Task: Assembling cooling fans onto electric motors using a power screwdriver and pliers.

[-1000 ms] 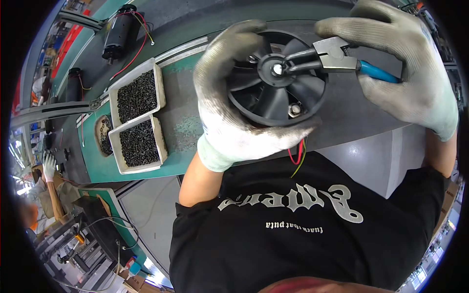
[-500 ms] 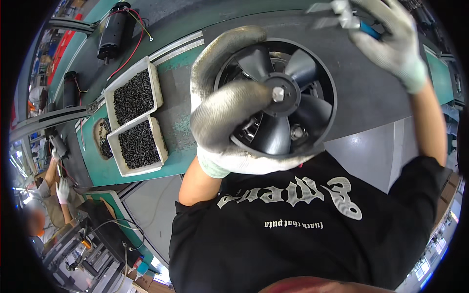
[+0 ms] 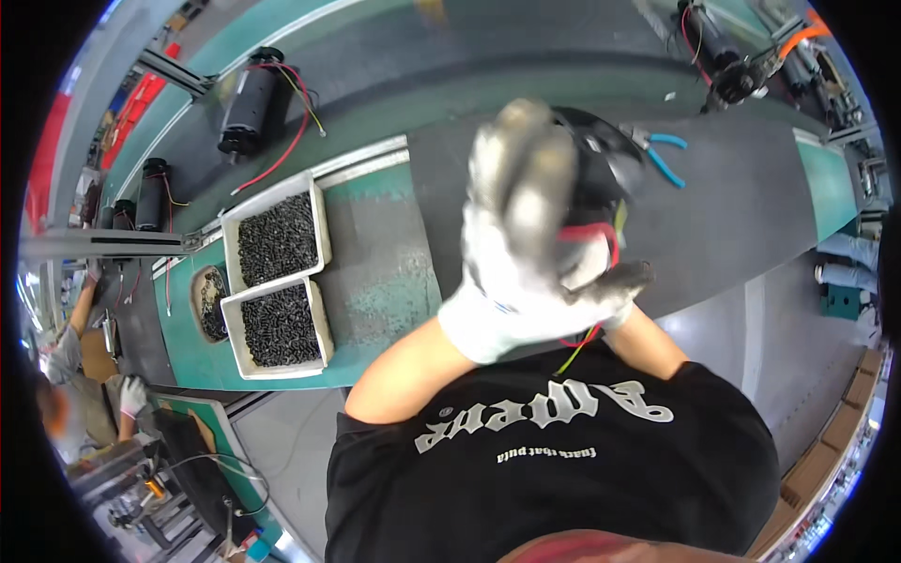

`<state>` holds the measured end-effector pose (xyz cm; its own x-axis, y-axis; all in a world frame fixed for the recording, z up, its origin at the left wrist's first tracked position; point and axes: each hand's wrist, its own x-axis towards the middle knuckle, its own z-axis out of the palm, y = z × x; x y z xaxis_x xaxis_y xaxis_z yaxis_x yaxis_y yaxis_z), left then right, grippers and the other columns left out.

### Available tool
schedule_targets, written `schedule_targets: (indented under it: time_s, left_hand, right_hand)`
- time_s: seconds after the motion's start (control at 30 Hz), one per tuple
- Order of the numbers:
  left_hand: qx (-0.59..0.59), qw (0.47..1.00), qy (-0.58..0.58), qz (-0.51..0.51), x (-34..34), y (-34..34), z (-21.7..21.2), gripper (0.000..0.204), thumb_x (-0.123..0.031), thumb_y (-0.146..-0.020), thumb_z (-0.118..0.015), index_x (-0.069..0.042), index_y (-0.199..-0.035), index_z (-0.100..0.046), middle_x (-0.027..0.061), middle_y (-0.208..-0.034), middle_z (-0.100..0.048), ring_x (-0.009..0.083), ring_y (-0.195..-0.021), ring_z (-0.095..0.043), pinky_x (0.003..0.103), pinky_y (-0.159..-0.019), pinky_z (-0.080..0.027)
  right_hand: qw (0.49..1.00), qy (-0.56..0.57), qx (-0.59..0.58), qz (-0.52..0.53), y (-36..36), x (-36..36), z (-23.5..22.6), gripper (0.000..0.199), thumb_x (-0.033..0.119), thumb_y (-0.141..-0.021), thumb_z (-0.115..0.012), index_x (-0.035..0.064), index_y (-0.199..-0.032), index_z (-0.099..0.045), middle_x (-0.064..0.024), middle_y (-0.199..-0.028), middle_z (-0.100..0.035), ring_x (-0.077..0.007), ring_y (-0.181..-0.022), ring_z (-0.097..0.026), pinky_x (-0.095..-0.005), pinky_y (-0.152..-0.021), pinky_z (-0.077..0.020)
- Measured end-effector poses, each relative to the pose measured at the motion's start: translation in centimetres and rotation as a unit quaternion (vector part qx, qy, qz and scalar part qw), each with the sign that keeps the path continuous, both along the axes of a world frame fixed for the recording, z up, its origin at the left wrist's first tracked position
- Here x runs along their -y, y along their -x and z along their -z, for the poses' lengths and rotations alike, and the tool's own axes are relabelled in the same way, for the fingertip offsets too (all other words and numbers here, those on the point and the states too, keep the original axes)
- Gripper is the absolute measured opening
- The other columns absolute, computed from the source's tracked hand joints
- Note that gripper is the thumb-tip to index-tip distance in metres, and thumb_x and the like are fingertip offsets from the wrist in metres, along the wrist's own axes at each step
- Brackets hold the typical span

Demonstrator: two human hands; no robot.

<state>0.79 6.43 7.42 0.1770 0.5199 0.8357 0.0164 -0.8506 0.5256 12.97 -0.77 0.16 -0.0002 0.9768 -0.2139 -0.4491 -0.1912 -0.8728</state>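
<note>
My left hand (image 3: 511, 249), in a white glove with grey-coated fingers, is raised over the middle of the bench. Its fingers stretch up and away from the thumb, slightly blurred, with no object visible in them. Behind it a black fan unit (image 3: 605, 155) is partly hidden. Red wire (image 3: 615, 246) and yellow-green wire (image 3: 619, 218) run beside the hand. My right forearm (image 3: 649, 345) reaches in from the right; its hand is mostly covered by the left one, so its fingers and anything in them are hidden. Blue-handled pliers (image 3: 668, 158) lie right of the fan unit.
Two white bins (image 3: 324, 235) of small black parts stand left, with a smaller tray (image 3: 195, 300) beside them. Black motors with wires lie at far left (image 3: 249, 108) and far right (image 3: 713, 38). At left, a co-worker's gloved hand (image 3: 131, 396) shows.
The fan no longer faces up in my left hand; the unit now sits farther back, behind that hand. The pliers have left my right hand and lie on the bench. My right arm came inward.
</note>
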Motion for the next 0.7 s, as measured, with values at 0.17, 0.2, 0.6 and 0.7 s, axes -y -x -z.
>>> schedule_targets:
  time_s: [0.17, 0.2, 0.6, 0.7]
  left_hand:
    - [-0.096, 0.993, -0.061, 0.009, 3.2, 3.3, 0.5, 0.063, -0.032, -0.066, -0.079, 0.005, -0.113, -0.059, 0.0232, -0.119, -0.055, 0.0386, -0.108, -0.057, 0.059, -0.096, -0.042]
    - [-0.109, 0.994, 0.009, 0.011, 4.0, 5.5, 1.7, 0.060, -0.029, -0.066, -0.079, 0.004, -0.112, -0.058, 0.0225, -0.117, -0.057, 0.0385, -0.108, -0.057, 0.058, -0.095, -0.043]
    - [-0.288, 0.913, 0.196, -0.212, 11.2, 18.7, 10.6, 0.047, -0.010, -0.071, -0.072, 0.002, -0.114, -0.057, 0.0183, -0.106, -0.061, 0.0353, -0.100, -0.059, 0.045, -0.090, -0.047]
    - [-0.264, 0.903, 0.191, -0.279, 9.9, 18.2, 11.3, 0.046, -0.010, -0.070, -0.074, 0.002, -0.111, -0.059, 0.0165, -0.098, -0.063, 0.0338, -0.089, -0.062, 0.043, -0.081, -0.051]
  right_hand:
    - [0.970, -0.107, 0.219, 0.018, -4.9, -9.0, -4.3, 0.058, 0.044, -0.083, -0.068, -0.0047, -0.113, -0.057, -0.0133, -0.098, -0.065, -0.0192, -0.088, -0.068, -0.0342, -0.078, -0.0561]
    - [0.971, -0.107, 0.211, 0.014, -5.3, -10.8, -7.1, 0.049, 0.039, -0.085, -0.067, -0.0048, -0.106, -0.059, -0.0126, -0.082, -0.066, -0.0191, -0.064, -0.067, -0.0316, -0.060, -0.0572]
    - [0.514, -0.152, 0.844, -0.031, -13.3, -41.0, -4.9, 0.051, 0.034, -0.095, -0.047, -0.0022, -0.129, -0.054, -0.0194, -0.122, -0.062, -0.0309, -0.115, -0.056, -0.0367, -0.099, -0.0420]
    - [0.561, -0.369, 0.728, -0.141, 2.9, -38.9, -4.4, 0.052, 0.044, -0.095, -0.048, -0.0001, -0.120, -0.060, -0.0202, -0.112, -0.066, -0.0336, -0.100, -0.062, -0.0385, -0.091, -0.0473]
